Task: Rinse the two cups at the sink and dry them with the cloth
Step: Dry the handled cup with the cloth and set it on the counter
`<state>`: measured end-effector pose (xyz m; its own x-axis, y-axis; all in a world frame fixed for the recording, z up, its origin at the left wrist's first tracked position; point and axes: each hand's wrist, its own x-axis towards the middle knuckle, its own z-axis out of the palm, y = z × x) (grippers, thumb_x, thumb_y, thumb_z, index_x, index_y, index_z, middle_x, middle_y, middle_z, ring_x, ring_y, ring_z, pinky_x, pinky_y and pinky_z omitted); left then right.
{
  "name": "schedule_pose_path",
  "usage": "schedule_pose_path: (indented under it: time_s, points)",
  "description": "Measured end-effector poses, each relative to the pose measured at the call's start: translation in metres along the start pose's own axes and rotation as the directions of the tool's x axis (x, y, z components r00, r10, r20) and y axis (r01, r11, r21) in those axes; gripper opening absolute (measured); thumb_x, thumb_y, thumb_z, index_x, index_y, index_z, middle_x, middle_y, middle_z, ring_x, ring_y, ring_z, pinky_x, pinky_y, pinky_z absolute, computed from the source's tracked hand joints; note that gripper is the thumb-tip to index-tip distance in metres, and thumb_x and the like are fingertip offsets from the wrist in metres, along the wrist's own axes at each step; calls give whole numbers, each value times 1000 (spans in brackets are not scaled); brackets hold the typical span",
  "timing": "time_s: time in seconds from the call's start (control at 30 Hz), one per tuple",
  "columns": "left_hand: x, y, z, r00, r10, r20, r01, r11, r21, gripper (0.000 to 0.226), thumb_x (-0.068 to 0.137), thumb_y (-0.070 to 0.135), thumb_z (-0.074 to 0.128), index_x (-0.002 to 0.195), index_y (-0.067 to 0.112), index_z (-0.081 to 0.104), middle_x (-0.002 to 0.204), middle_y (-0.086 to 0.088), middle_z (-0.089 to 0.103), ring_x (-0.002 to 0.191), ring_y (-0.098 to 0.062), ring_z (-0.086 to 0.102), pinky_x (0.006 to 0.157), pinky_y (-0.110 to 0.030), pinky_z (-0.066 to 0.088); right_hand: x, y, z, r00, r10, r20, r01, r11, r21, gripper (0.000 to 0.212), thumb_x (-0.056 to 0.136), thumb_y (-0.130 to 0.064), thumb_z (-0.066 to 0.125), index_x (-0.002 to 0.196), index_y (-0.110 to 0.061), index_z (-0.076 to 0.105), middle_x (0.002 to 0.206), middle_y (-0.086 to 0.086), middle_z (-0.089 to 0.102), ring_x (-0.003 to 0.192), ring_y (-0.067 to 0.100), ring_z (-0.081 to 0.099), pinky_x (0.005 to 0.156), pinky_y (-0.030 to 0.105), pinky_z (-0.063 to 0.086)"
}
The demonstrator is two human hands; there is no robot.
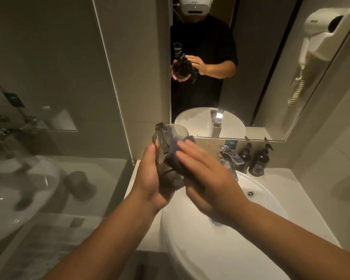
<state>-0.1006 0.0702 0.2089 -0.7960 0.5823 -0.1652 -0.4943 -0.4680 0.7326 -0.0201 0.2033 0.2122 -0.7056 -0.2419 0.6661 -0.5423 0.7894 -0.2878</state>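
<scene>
While the white basin [220,249] is filling the lower right of the counter, you are standing over its left rim with both arms reaching forward. Your left hand [150,178] is curling its fingers around the base of the smoky glass cup [166,158], keeping it tilted above the basin's back-left edge, handle uppermost. Your right hand [208,174] is pressing the dark cloth [177,150] against the cup's side, fingers fairly straight and motion-blurred. At the basin's back edge the chrome tap [229,158] is standing beside two dark pump bottles [253,160].
</scene>
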Motion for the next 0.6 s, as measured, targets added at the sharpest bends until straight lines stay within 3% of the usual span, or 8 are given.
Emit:
schedule_pose_path:
  time_s: [0.1,0.2,0.27,0.33,0.43,0.5,0.57,0.6]
  points:
    - [7,-1,-4,997,-4,-83,6,1000,21,62,93,60,50,127,12,65,114,-12,72,104,-23,72,70,-31,59,-4,-2,11,995,-98,-34,92,987,-134,46,85,3,50,131,-4,57,142,14,52,137,31,43,112,44,37]
    - [12,-9,-10,974,12,-224,-22,999,-42,88,72,60,74,143,14,50,134,-15,63,115,-28,68,72,-32,60,-3,-2,17,989,-145,20,146,958,-245,45,88,0,46,132,-7,55,139,14,55,134,35,46,111,49,38]
    - [14,-10,-13,967,93,-239,-94,996,9,83,76,58,72,144,18,47,134,-16,63,112,-29,70,70,-33,60,-1,2,14,984,-172,43,177,950,-256,43,91,-1,45,133,-8,50,139,15,55,133,36,46,110,48,39]
    - [14,-8,-11,963,172,-208,-158,984,82,61,90,52,63,142,24,47,128,-17,65,105,-28,71,64,-34,59,0,9,10,982,-185,33,187,951,-247,37,98,-4,38,134,-9,49,139,15,55,134,34,45,112,44,38]
    - [14,-7,-6,969,137,-204,-115,987,114,57,93,52,56,140,20,48,122,-15,69,103,-29,72,67,-37,60,-4,21,7,987,-161,12,159,965,-208,38,101,-7,31,133,-7,52,139,15,54,134,32,47,112,41,39]
    - [12,-6,-4,974,82,-210,-62,993,100,67,86,57,57,139,17,53,125,-16,69,109,-31,71,76,-40,60,-5,30,5,998,-60,24,63,984,-168,46,93,5,43,136,-9,51,143,12,51,133,27,49,109,41,43]
    - [10,-3,-6,983,49,-179,-31,994,102,60,93,58,48,131,15,62,122,-15,71,106,-30,71,80,-40,58,-4,39,-2,980,197,38,-196,980,-41,60,86,9,51,138,-20,52,141,-3,54,127,9,51,104,40,46]
    - [9,-2,-7,988,30,-151,-16,996,92,57,97,57,42,126,15,67,118,-13,73,101,-29,71,81,-39,57,-3,40,-7,934,357,29,-358,933,47,61,86,7,51,135,-30,53,134,-13,56,118,-2,53,102,40,48]
